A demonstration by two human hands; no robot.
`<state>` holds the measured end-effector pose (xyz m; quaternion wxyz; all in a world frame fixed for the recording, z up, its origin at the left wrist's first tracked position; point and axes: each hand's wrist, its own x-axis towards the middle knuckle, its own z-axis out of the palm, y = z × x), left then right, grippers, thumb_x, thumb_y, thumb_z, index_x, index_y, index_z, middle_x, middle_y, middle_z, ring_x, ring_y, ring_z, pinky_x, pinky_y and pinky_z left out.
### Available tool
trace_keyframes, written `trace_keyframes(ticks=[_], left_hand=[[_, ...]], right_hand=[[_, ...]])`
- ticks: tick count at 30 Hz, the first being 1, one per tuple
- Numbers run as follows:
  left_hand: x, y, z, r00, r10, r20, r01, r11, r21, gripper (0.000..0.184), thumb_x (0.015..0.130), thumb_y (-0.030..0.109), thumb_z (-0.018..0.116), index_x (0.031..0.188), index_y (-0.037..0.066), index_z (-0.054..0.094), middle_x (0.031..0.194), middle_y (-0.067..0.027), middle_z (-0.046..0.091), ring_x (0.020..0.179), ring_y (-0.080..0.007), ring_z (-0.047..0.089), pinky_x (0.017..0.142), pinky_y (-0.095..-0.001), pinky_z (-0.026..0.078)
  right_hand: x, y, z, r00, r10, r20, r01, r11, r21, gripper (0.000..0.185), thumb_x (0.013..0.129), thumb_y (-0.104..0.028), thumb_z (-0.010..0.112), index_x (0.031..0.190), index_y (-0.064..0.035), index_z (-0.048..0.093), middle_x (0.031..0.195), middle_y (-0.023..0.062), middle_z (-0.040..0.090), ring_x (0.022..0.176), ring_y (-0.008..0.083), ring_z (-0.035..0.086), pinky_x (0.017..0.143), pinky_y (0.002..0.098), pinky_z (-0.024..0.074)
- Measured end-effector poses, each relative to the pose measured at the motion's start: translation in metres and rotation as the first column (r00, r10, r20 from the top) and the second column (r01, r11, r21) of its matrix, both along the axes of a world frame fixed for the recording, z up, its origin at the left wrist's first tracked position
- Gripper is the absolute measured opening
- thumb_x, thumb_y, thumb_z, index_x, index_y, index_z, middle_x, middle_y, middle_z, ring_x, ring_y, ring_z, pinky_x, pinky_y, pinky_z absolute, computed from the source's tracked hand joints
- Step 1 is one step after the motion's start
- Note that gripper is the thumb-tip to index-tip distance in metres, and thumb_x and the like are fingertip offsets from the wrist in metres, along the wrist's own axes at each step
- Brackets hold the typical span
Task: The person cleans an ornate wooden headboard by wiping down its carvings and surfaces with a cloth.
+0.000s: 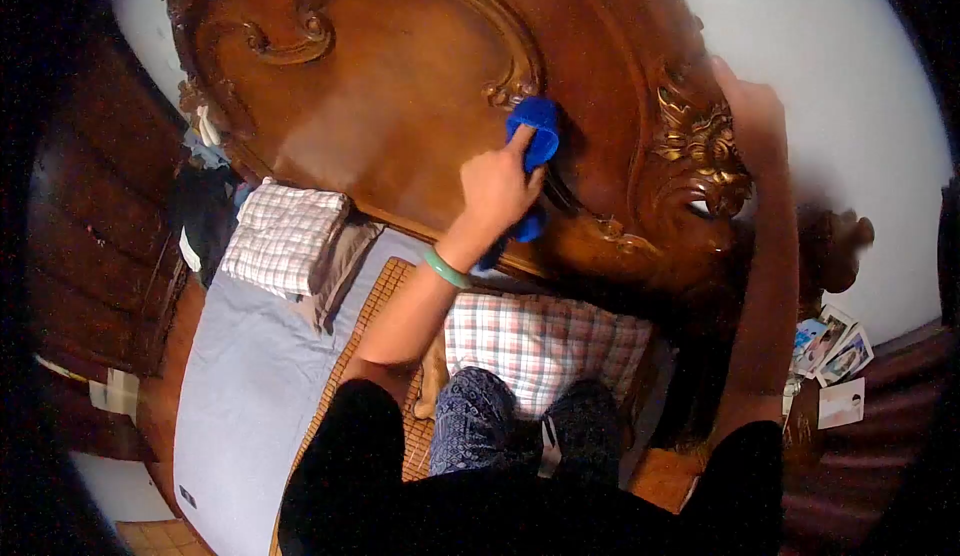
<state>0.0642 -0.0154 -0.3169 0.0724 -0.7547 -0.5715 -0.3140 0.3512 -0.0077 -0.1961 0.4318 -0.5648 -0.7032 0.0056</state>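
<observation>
Your left grip (498, 188) holds the blue cloth (534, 121) against the carved headboard (370, 146); press evenly. Your right grip (750, 106), at its edge: closure indeterminable.

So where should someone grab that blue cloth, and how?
Probably by its bunched middle, from the bed side, as the left hand does: the blue cloth looks soft, with folds showing above and below the hand, while the wooden headboard backs its far side.

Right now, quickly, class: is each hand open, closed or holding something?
Left hand: closed, holding a blue cloth.
Right hand: at the edge of the headboard; fingers partly hidden, so open or closed cannot be told.
</observation>
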Motion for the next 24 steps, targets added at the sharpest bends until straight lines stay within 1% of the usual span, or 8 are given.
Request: trace_keyframes(ticks=[1,2,4,5,8,16,18,24], left_hand=[[0.007,-0.005,0.001,0.999,0.022,0.04,-0.021,1.0,-0.019,0.052,0.071,0.025,0.068,0.118,0.014,0.048,0.066,-0.0182,0.062,0.059,-0.0357,0.061,0.053,-0.0448,0.048],[0.012,-0.007,0.003,0.999,0.031,0.043,-0.03,0.999,-0.02,0.052,0.072,0.025,0.068,0.117,0.012,0.048,0.065,-0.0182,0.062,0.059,-0.0356,0.061,0.053,-0.0446,0.048],[0.02,-0.012,0.007,0.997,0.049,0.065,-0.048,0.999,-0.015,0.051,0.072,0.026,0.067,0.116,0.009,0.048,0.064,-0.0183,0.061,0.059,-0.0355,0.061,0.053,-0.0444,0.048],[0.023,-0.013,0.011,0.997,0.076,0.022,-0.074,0.993,-0.094,0.054,0.073,0.029,0.067,0.119,0.009,0.047,0.066,-0.019,0.062,0.061,-0.0359,0.061,0.055,-0.0458,0.049],[0.02,-0.019,0.02,0.996,0.089,0.03,-0.083,0.985,-0.153,0.056,0.074,0.032,0.066,0.121,0.008,0.046,0.068,-0.0199,0.062,0.063,-0.0367,0.062,0.058,-0.0475,0.049],[-0.014,-0.012,-0.008,0.939,0.075,0.337,-0.072,0.997,-0.022,0.058,0.075,0.033,0.065,0.122,0.006,0.047,0.073,-0.021,0.062,0.068,-0.0397,0.06,0.062,-0.0488,0.047],[-0.019,-0.005,-0.005,0.95,0.045,0.31,-0.039,0.999,-0.025,0.057,0.075,0.033,0.065,0.122,0.007,0.048,0.074,-0.0215,0.062,0.07,-0.0395,0.06,0.063,-0.0487,0.047],[-0.012,-0.005,0.004,0.907,0.037,0.42,0.0,0.996,-0.087,0.054,0.076,0.033,0.062,0.124,0.012,0.05,0.081,-0.0227,0.063,0.078,-0.0395,0.061,0.071,-0.0487,0.047]], right_hand=[[-0.004,-0.004,0.005,0.999,-0.047,-0.017,0.044,0.987,-0.157,0.048,0.089,-0.037,0.053,0.094,0.01,0.059,0.075,0.0091,0.063,0.071,0.0113,0.051,0.071,0.0294,0.0431],[-0.006,-0.005,0.006,0.999,-0.042,-0.012,0.04,0.988,-0.148,0.048,0.089,-0.037,0.053,0.094,0.01,0.059,0.075,0.0091,0.063,0.071,0.0113,0.051,0.071,0.0294,0.0431],[-0.007,-0.002,0.001,0.995,-0.089,-0.039,0.086,0.994,-0.068,0.051,0.088,-0.044,0.052,0.077,0.004,0.064,0.069,0.0187,0.062,0.062,0.0268,0.058,0.066,0.0376,0.045],[-0.007,-0.002,-0.002,0.996,-0.081,-0.023,0.079,0.995,-0.061,0.051,0.088,-0.044,0.052,0.077,0.004,0.064,0.069,0.0187,0.062,0.062,0.0268,0.058,0.066,0.0376,0.045],[-0.013,-0.006,0.0,0.973,-0.121,-0.197,0.103,0.99,-0.1,0.049,0.088,-0.041,0.053,0.08,0.007,0.062,0.068,0.0177,0.062,0.064,0.0182,0.054,0.065,0.0361,0.0446],[-0.013,-0.006,0.002,0.981,-0.169,-0.097,0.162,0.984,-0.079,0.043,0.088,-0.033,0.051,0.078,0.0085,0.058,0.065,0.016,0.06,0.061,0.0166,0.051,0.063,0.0365,0.043],[-0.014,-0.007,0.0,0.971,-0.182,-0.153,0.176,0.983,-0.051,0.039,0.088,-0.027,0.052,0.07,0.0077,0.051,0.059,0.0028,0.049,0.06,0.0104,0.041,0.058,0.0295,0.0371],[-0.007,-0.001,-0.004,0.964,-0.181,-0.193,0.17,0.983,-0.076,0.038,0.088,-0.025,0.05,0.07,0.0073,0.051,0.059,0.0018,0.049,0.061,0.0102,0.041,0.058,0.0298,0.0373]])
